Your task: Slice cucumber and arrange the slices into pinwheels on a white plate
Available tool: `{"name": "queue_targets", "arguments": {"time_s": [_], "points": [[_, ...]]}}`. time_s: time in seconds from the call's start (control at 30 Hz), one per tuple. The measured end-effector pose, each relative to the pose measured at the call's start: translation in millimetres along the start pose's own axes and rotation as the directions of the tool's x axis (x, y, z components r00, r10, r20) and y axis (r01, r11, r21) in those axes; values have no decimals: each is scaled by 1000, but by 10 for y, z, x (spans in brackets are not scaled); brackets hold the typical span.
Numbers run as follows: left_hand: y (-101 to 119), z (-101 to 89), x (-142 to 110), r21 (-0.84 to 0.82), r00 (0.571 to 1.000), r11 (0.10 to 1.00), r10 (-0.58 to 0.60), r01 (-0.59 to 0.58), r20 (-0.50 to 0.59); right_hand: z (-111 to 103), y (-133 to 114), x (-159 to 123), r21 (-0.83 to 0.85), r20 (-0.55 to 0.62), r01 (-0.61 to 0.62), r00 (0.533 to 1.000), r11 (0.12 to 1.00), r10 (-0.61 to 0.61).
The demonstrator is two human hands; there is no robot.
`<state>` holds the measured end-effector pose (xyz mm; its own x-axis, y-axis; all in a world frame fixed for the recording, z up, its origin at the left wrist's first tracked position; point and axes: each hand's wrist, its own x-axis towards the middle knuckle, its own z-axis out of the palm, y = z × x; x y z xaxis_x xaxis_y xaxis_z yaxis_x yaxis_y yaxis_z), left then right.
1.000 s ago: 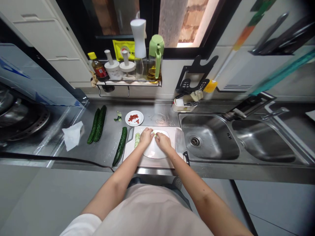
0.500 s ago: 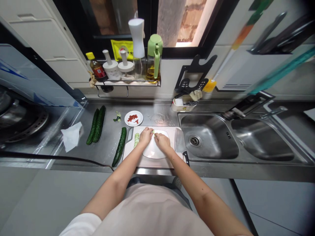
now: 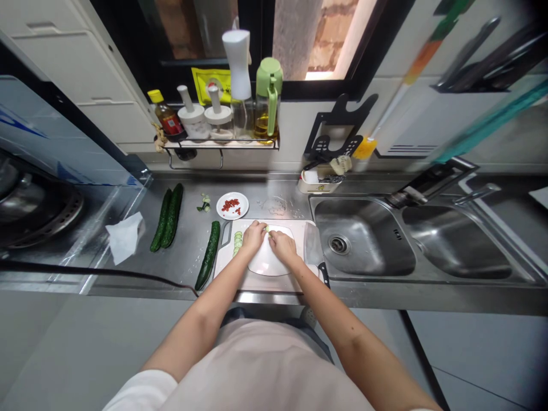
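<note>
My left hand (image 3: pixel 254 237) and my right hand (image 3: pixel 283 246) meet over the far part of a white plate (image 3: pixel 266 264). Between their closed fingertips shows a small pale green cucumber slice (image 3: pixel 268 228), which both hands seem to pinch. The plate lies on a light cutting board (image 3: pixel 226 274). Left of my left hand, a row of overlapping cucumber slices (image 3: pixel 237 242) rests on the board. A knife (image 3: pixel 324 274) with a black handle lies along the board's right side. Part of the plate's far edge is covered by my fingers.
A whole cucumber (image 3: pixel 208 256) lies against the board's left side, and two more cucumbers (image 3: pixel 170 217) lie farther left. Behind the board sits a small plate (image 3: pixel 243 212) of chopped red pieces beside cucumber scraps (image 3: pixel 205 201). A double sink (image 3: pixel 363 245) is at right.
Both hands stay at the far part of the plate, fingertips together around the cucumber slice. Only a very slight shift of the right fingers and of the view shows.
</note>
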<state>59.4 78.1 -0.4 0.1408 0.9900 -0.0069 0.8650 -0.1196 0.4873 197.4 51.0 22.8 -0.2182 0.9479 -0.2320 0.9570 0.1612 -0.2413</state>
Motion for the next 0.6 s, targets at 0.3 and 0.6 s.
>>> {"name": "queue_targets", "arguments": {"time_s": [0.3, 0.6], "points": [[1, -13, -3, -24, 1000, 1000, -1, 1, 2, 36, 19, 8, 21, -23, 1, 1000, 1000, 0], [2, -36, -20, -37, 1000, 999, -17, 17, 3, 71, 15, 0, 35, -65, -13, 998, 999, 15]]}}
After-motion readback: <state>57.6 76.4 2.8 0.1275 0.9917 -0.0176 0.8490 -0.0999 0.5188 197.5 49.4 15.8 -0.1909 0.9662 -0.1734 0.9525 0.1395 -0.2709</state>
